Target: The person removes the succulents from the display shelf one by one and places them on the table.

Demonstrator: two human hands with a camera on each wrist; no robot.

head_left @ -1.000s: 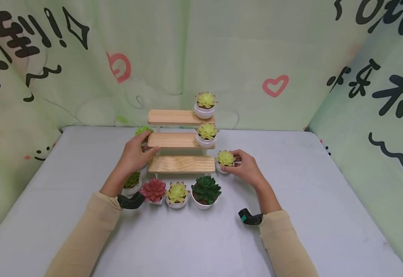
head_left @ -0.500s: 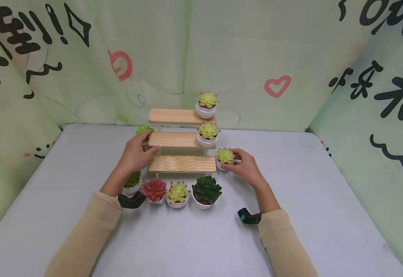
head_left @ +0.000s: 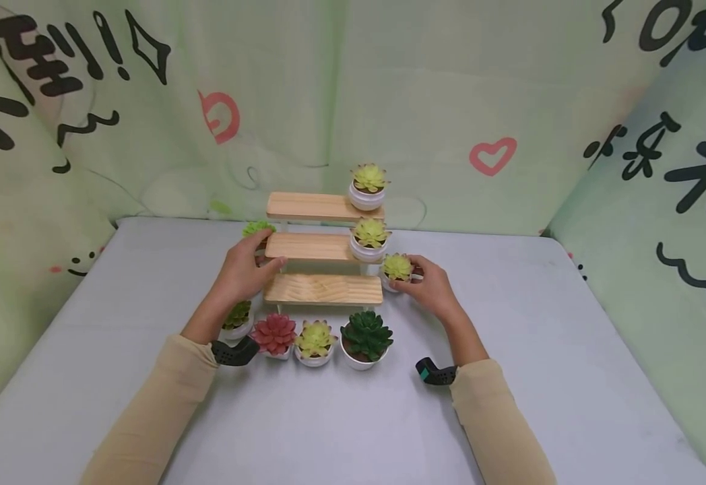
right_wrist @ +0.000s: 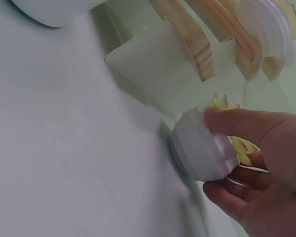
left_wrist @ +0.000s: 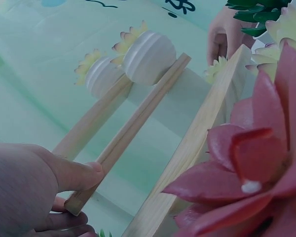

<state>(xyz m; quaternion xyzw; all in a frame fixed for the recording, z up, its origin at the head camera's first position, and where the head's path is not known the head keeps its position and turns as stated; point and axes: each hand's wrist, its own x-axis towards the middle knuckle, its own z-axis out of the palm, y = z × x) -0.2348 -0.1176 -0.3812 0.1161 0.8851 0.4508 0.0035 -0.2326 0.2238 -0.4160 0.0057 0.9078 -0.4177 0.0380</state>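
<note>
While shelf-side, potted succulents (head_left: 313, 338) in front

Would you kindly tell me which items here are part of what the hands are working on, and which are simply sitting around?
In hand:
- right hand grips the yellow-green succulent pot, beside the stand
- left hand holds the wooden stand at its middle shelf's left end

Sitting about:
- two yellow succulents on the upper shelves
- red succulent
- dark green succulent
- grey table
</note>
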